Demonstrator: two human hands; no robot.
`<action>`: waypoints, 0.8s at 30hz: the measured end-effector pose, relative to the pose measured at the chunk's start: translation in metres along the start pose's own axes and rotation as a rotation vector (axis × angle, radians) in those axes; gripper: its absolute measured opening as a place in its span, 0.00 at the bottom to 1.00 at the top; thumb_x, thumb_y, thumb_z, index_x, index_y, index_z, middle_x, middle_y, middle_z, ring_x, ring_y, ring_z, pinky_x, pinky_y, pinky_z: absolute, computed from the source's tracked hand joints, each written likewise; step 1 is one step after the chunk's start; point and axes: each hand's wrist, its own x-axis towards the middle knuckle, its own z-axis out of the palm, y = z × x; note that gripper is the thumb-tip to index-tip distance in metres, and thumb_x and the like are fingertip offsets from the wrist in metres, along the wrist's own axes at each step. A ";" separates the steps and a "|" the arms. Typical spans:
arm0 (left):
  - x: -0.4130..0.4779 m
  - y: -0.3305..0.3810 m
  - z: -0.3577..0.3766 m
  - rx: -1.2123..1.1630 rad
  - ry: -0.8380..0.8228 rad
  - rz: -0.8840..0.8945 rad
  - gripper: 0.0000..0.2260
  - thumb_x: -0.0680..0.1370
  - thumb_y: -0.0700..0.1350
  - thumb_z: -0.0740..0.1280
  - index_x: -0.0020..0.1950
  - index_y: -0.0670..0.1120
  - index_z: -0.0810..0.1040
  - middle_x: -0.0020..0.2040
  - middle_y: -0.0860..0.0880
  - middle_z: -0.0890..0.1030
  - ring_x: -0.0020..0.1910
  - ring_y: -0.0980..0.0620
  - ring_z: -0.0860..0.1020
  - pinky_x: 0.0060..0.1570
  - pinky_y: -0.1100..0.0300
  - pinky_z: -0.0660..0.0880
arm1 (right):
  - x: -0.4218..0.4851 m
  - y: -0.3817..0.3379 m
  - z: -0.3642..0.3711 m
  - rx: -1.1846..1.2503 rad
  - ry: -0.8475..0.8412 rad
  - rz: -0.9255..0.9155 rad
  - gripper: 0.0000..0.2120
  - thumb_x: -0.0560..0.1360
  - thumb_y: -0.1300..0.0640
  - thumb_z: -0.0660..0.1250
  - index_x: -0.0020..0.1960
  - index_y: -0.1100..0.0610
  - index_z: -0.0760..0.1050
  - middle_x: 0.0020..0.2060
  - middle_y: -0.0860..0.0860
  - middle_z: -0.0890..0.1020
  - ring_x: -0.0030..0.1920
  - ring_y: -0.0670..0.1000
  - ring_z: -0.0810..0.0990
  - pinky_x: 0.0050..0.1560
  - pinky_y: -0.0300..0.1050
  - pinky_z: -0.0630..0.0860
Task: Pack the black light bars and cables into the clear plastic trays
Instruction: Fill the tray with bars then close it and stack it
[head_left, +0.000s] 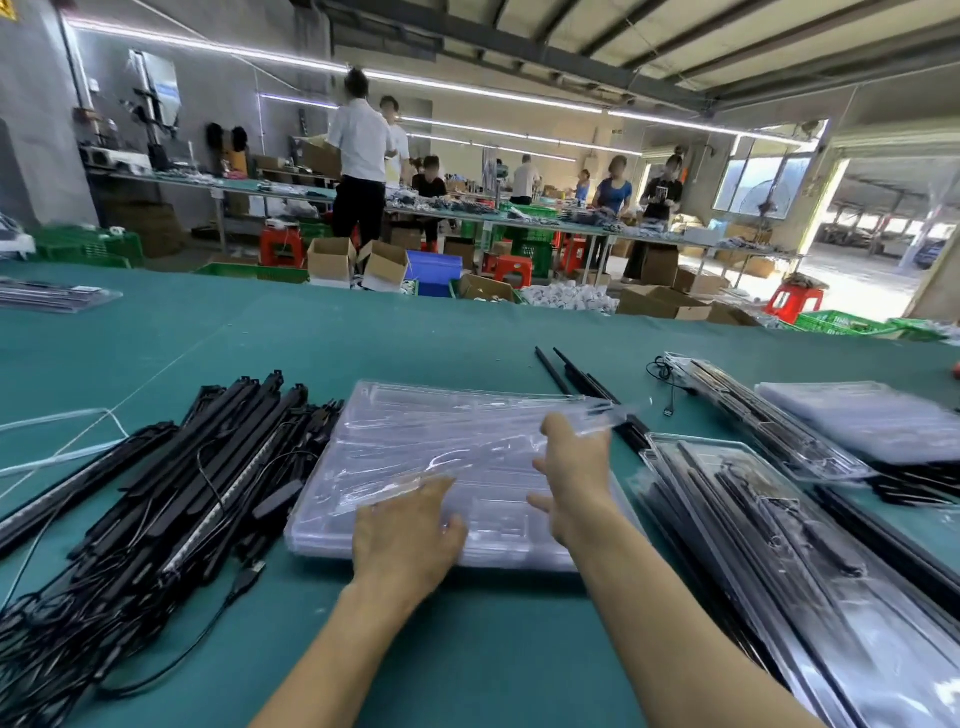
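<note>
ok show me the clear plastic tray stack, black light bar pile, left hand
clear plastic tray stack (322, 543): head view, front edge
black light bar pile (234, 441): head view, pile middle
left hand (410, 525): head view, hand's back

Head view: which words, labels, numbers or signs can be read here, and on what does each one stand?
No text can be read.
Yellow sign, top left corner: cut off, unreadable.
Wall poster: blurred.
Green crate, white marks: too small.
Trays, light bars: no print seen.
</note>
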 end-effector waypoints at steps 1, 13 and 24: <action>0.007 0.004 -0.003 -0.007 -0.046 0.028 0.30 0.76 0.57 0.59 0.78 0.62 0.57 0.73 0.56 0.71 0.71 0.50 0.70 0.67 0.51 0.65 | 0.000 -0.003 0.006 0.001 -0.025 -0.004 0.44 0.72 0.55 0.66 0.78 0.43 0.41 0.65 0.55 0.71 0.54 0.57 0.77 0.51 0.60 0.79; 0.070 0.040 0.017 0.224 -0.195 0.170 0.30 0.77 0.56 0.60 0.78 0.51 0.59 0.78 0.47 0.62 0.77 0.45 0.57 0.76 0.46 0.51 | 0.004 -0.006 0.039 0.561 -0.193 0.257 0.11 0.75 0.67 0.60 0.57 0.64 0.67 0.36 0.63 0.74 0.30 0.58 0.76 0.28 0.45 0.79; 0.079 0.040 0.032 0.109 -0.206 0.074 0.37 0.75 0.69 0.49 0.81 0.55 0.51 0.82 0.54 0.50 0.80 0.48 0.48 0.74 0.41 0.52 | 0.022 -0.061 0.028 0.773 -0.456 0.152 0.11 0.79 0.69 0.54 0.50 0.74 0.73 0.43 0.67 0.81 0.42 0.59 0.81 0.43 0.45 0.82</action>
